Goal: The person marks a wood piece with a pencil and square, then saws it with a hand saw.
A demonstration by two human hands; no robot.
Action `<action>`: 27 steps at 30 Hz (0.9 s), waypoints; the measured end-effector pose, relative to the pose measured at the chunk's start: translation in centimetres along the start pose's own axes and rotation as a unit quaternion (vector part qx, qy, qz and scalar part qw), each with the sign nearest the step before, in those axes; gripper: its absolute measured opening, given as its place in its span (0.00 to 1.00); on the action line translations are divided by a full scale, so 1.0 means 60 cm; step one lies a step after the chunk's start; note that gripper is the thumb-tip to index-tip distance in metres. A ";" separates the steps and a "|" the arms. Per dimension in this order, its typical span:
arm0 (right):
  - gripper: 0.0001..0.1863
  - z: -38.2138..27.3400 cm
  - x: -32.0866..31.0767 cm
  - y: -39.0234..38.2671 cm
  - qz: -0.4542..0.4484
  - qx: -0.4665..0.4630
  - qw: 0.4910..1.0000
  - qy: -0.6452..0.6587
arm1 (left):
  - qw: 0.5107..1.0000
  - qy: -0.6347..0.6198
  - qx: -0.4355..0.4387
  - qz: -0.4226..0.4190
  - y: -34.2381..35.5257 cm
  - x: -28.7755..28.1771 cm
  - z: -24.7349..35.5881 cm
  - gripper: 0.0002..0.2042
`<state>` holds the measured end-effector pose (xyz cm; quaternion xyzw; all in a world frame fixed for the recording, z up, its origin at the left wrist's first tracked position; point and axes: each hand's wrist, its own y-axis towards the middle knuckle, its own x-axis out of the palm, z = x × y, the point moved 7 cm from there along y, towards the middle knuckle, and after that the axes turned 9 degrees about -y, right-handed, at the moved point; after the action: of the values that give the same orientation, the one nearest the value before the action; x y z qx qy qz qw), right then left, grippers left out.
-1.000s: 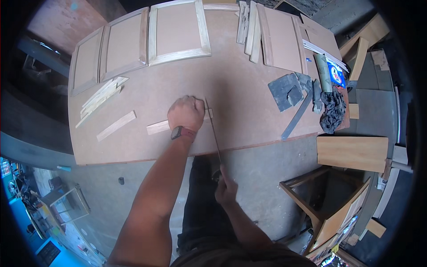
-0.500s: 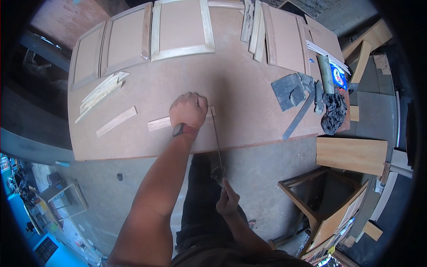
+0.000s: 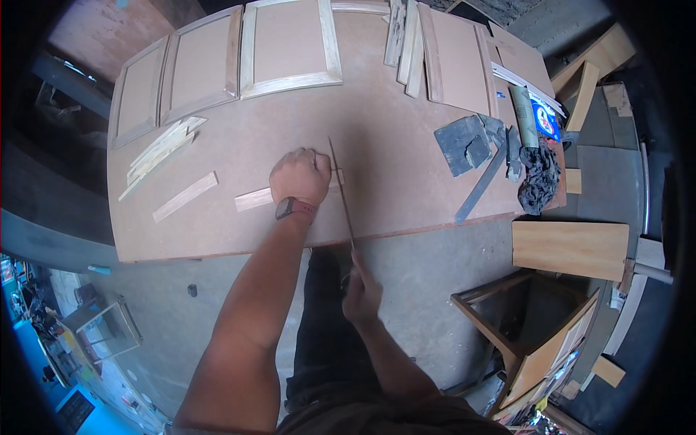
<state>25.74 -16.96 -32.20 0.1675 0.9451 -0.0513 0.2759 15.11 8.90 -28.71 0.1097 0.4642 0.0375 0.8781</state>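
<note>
Sawing a thin wood strip on the workbench

Right hand [image 3: 360, 292] closed round the handle of a thin saw [image 3: 341, 192], likely whippy; left hand [image 3: 300, 176] fisted, pinning the light, probably brittle wood strip [image 3: 254, 199] flat against the workbench [image 3: 391, 174], best held close beside the blade.

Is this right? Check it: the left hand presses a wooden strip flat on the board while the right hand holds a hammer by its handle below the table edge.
One thing is off. The right hand holds a thin saw, not a hammer; its blade runs up across the wooden strip. The left hand does press that strip on the board, as the head view shows.
</note>
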 end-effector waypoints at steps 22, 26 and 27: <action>0.17 -0.007 -0.037 -0.070 0.106 -0.080 0.991 -0.032 | 0.999 -0.007 0.007 -0.035 0.000 0.008 -0.009 0.14; 0.20 -0.013 0.017 0.013 0.033 -0.035 0.998 -0.041 | 0.999 -0.002 -0.014 -0.041 0.002 0.014 -0.007 0.14; 0.20 -0.014 0.021 0.028 0.030 -0.021 0.998 -0.052 | 0.999 -0.006 -0.014 -0.034 0.002 0.013 -0.008 0.14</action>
<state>24.89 -14.86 -32.18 0.1871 0.9249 -0.0323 0.3295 15.12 9.21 -29.57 0.0818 0.4621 0.0132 0.8829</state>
